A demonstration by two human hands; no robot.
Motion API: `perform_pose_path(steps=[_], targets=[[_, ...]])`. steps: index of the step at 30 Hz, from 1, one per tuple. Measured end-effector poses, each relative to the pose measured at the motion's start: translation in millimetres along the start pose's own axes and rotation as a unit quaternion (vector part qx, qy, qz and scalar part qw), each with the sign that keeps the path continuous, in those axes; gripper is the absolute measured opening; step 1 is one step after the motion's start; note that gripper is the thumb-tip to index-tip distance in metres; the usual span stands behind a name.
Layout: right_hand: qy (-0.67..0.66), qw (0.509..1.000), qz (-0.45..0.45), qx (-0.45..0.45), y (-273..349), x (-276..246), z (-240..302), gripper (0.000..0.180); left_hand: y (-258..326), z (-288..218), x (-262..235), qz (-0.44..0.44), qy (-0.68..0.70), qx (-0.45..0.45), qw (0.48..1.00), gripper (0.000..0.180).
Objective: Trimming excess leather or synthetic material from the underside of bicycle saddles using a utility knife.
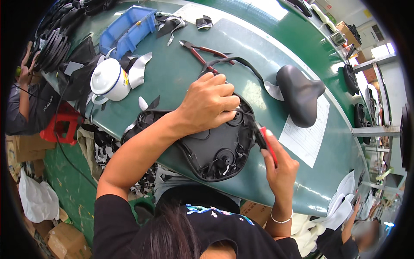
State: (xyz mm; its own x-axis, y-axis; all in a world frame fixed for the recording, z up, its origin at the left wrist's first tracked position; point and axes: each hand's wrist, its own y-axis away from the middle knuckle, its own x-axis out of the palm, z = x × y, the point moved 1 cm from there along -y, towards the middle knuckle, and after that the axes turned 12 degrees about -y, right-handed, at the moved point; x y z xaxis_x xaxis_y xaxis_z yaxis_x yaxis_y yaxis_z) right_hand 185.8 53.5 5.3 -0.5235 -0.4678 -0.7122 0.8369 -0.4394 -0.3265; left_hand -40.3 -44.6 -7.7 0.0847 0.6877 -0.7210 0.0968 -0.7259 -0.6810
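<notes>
A black bicycle saddle point(207, 151) lies underside up at the table's near edge. Over its far rim my left hand point(209, 101) is closed in a fist, gripping a black strip of cover material point(248, 64) that comes out beyond the knuckles and arcs to the right. At the saddle's right rim my right hand point(278, 164) holds a red and black utility knife point(268, 144), its tip close to the left fingers. The blade's contact with the material is too small to make out. Red-handled cutting pliers point(200, 54) lie just past my left hand.
A finished black saddle point(299, 95) rests on a printed sheet point(308, 134) at the right. Left stand a white lidded enamel mug point(110, 80), a blue bin point(129, 30) and black scraps point(82, 64). Co-workers sit at far left and lower right. A red stool point(62, 125) stands left.
</notes>
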Motion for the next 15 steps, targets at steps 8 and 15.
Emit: perform_pose_path(steps=[8,15], targets=[[0.137,0.989,0.048,0.000,-2.0,-3.0,4.3,0.054,-7.5,-0.9,3.7,-0.045,0.030,-0.071,0.996,0.019],[0.160,0.981,0.100,0.037,3.8,-17.4,21.1,0.055,-5.0,11.7,-8.3,-0.107,0.481,-0.423,0.760,0.027]])
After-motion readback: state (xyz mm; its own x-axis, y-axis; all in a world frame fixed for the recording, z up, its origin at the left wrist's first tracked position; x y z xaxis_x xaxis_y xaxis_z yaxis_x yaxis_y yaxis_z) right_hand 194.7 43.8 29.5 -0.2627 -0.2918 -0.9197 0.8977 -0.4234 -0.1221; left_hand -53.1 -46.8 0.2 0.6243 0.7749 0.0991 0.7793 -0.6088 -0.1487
